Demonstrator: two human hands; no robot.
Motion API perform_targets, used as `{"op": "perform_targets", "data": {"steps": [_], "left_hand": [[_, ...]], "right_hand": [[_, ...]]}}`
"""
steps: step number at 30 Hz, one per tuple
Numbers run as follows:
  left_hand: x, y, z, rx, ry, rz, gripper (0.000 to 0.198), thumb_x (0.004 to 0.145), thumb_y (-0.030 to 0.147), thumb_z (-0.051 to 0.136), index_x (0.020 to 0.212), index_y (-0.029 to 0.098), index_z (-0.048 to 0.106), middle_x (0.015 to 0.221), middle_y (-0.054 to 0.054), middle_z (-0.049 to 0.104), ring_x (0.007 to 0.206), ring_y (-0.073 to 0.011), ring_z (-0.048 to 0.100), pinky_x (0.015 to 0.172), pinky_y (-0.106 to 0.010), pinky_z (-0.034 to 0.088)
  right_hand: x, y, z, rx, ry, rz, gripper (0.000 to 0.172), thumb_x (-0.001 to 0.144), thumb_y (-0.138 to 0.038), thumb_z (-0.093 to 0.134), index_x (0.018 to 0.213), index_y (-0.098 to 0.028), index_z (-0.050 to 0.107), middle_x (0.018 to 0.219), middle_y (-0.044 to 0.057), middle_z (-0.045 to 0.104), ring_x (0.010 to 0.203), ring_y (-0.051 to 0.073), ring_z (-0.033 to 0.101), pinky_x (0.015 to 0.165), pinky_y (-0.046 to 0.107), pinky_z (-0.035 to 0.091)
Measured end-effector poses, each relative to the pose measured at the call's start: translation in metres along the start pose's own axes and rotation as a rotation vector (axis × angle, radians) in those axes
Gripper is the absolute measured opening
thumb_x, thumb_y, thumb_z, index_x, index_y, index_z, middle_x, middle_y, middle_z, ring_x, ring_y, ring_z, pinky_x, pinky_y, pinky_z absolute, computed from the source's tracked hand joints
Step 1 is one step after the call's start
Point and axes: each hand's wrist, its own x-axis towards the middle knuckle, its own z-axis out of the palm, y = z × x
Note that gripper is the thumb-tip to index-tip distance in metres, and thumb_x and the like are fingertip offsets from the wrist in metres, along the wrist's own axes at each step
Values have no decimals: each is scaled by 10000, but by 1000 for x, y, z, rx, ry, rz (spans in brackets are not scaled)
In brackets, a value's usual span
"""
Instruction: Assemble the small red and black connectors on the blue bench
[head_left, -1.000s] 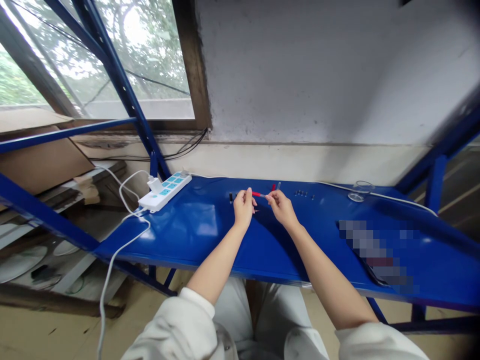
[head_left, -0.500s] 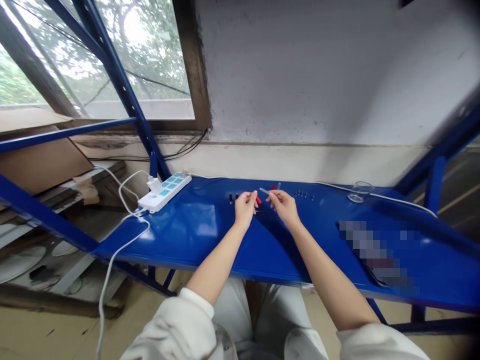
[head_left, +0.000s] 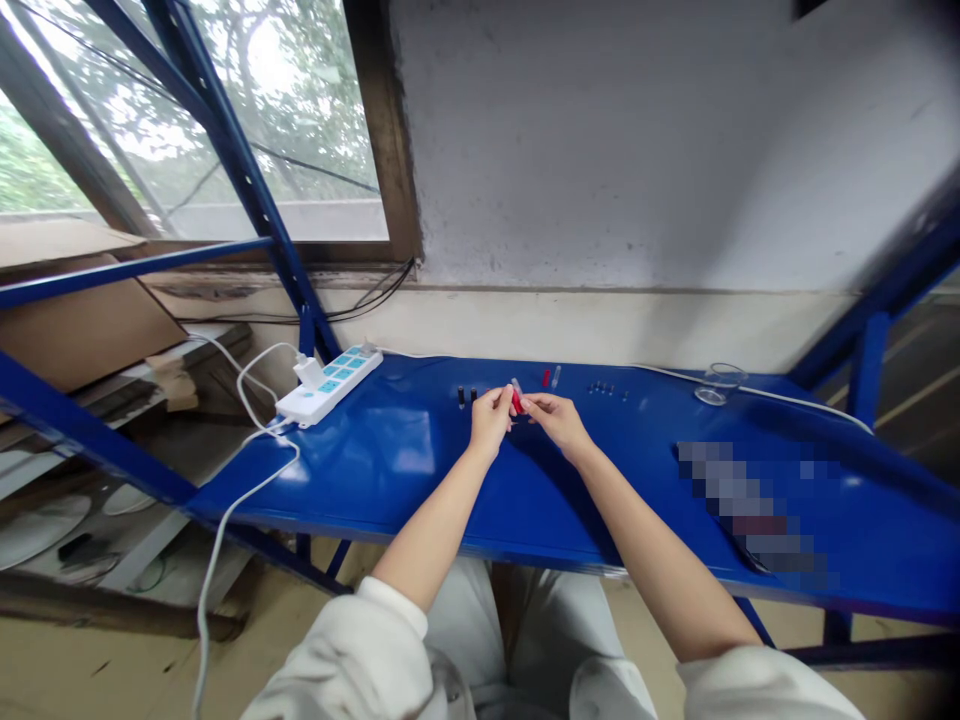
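Over the middle of the blue table (head_left: 360, 460), my left hand (head_left: 491, 418) and my right hand (head_left: 556, 420) meet at the fingertips. Between them is a small red piece (head_left: 517, 402), pinched by my left fingers, with a clear tube (head_left: 515, 384) at its upper end. My right fingers are closed against the same piece; what they grip exactly is too small to tell. Behind my hands stand another red piece (head_left: 547, 378) and a clear tube (head_left: 556, 376). Two small black parts, one of them a black cap (head_left: 461, 397), are left of my left hand.
Several tiny parts (head_left: 602, 388) lie right of centre. A clear round container (head_left: 710, 396) stands at the back right, near a white cable. A blurred-out flat object (head_left: 750, 510) lies at the right. A white power strip (head_left: 330, 385) is at the left.
My right hand has moved left and brought the clear tube to the red piece in my left hand. My left hand has stayed in place.
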Motion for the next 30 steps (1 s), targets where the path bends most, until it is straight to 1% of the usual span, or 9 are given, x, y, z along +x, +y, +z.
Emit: {"op": "perform_targets", "data": {"steps": [4,8,12,15,17,19,21,24,30], "left_hand": [[-1,2,0,-46,-15,-59,329,769,438,496,740,127,597,486,59,405,342,-24,346,358,-170,255],[-2,8,0,-96,-57,-131,250,757,332,509,840,120,613,474,66,397,339,-20,309,360,-166,237],[-1,8,0,-39,-100,-213,223,745,254,499,914,128,573,468,73,404,323,-26,318,351,-160,228],[1,1,0,124,-92,-226,249,770,275,473,971,145,537,499,59,459,329,-40,359,366,-167,266],[1,-3,-1,286,-76,-158,248,795,298,442,969,152,542,533,38,503,372,-58,419,416,-181,327],[0,-4,-1,468,-71,-60,227,801,287,435,940,162,564,565,17,542,465,-84,495,509,-202,386],[-3,-4,-1,628,-90,23,206,796,260,444,922,174,582,600,2,576,564,-110,544,593,-221,409],[-8,-1,1,772,-150,67,210,793,242,444,931,189,594,650,-9,609,623,-130,563,630,-232,413],[-10,-1,3,846,-225,70,204,795,232,426,874,199,611,676,-11,628,624,-128,568,605,-220,398]], "right_hand": [[-1,-2,-2,-44,-35,1,350,634,-455,635,790,-141,639,766,55,661,649,137,574,607,269,439],[-1,-4,-4,-56,-142,-33,314,664,-436,610,777,-142,607,729,35,646,637,121,566,637,264,430],[-2,-2,-9,-283,-199,-80,273,696,-417,571,708,-145,591,626,3,604,547,97,506,554,229,383],[3,7,-18,-459,-119,-75,242,687,-389,570,693,-149,599,572,-5,578,516,101,487,523,222,359],[10,14,-26,-536,21,-41,227,676,-374,572,695,-151,603,571,4,585,522,113,504,527,226,365],[18,21,-34,-583,164,4,208,671,-358,570,699,-154,600,585,14,600,548,127,533,546,230,378],[27,25,-41,-630,255,51,191,670,-346,568,694,-159,597,604,22,612,576,139,554,557,232,383],[37,30,-46,-726,287,70,167,683,-327,560,709,-167,602,651,30,629,608,144,563,560,228,373],[51,37,-43,-878,260,116,126,708,-308,561,701,-188,598,682,23,628,617,139,552,517,220,320]]}}
